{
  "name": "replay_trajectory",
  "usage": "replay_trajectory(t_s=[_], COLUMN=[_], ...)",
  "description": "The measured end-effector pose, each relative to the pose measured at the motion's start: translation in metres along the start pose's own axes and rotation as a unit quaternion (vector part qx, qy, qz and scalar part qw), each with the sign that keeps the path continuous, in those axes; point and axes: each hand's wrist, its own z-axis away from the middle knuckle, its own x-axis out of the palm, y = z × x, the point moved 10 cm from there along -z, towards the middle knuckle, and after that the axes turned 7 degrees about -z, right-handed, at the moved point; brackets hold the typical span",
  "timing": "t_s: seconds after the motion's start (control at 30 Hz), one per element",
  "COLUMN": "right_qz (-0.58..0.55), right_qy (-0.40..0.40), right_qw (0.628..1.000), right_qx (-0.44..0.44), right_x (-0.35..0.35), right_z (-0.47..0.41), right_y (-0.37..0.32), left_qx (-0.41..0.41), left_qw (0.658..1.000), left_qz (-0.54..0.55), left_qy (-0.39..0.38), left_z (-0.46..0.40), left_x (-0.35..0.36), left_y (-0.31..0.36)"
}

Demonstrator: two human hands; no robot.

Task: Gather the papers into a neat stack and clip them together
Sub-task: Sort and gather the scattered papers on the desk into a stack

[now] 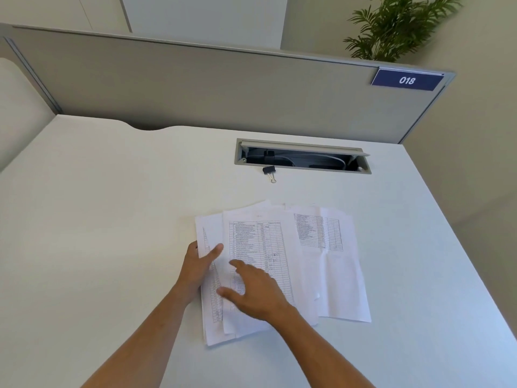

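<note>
Several loose printed papers (321,247), fanned unevenly, black binder clip (269,170) apart.

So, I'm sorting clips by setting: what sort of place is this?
Most likely an office workstation: a white desk backed by a grey partition with a number plate, and a cable hatch.

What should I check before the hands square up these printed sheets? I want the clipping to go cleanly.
1. White printed paper sheets aligned: not ok, fanned out, edges offset.
2. All sheets in contact with a hand: not ok, the rightmost sheet lies apart from both.
3. Left hand at the sheets' left edge, thumb on top: ok.
4. Right hand open over the middle sheet: ok.
5. Small black binder clip free on the white desk: ok, beside the grey cable hatch.
6. Sheet count: cannot tell.
</note>
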Motion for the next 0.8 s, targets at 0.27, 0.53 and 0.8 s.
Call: replay_trajectory(t_s=[0.27,0.53,0.8], right_qz=[0.087,0.086,-0.267], right_qy=[0.111,0.112,0.285], right_qw=[0.981,0.986,0.915], right_qx=[0.130,0.090,0.101], right_x=[-0.044,-0.026,-0.111], right_z=[0.003,-0.001,0.016], right_y=[0.082,0.074,0.103], left_qx=[0.011,0.094,0.207], left_qw=[1.000,0.995,0.978], left_qz=[-0.006,-0.011,-0.014], left_qy=[0.016,-0.018,-0.034], left_z=[0.000,0.009,0.031], left_x=[-0.001,0.017,0.010], left_y=[-0.002,0.016,0.082])
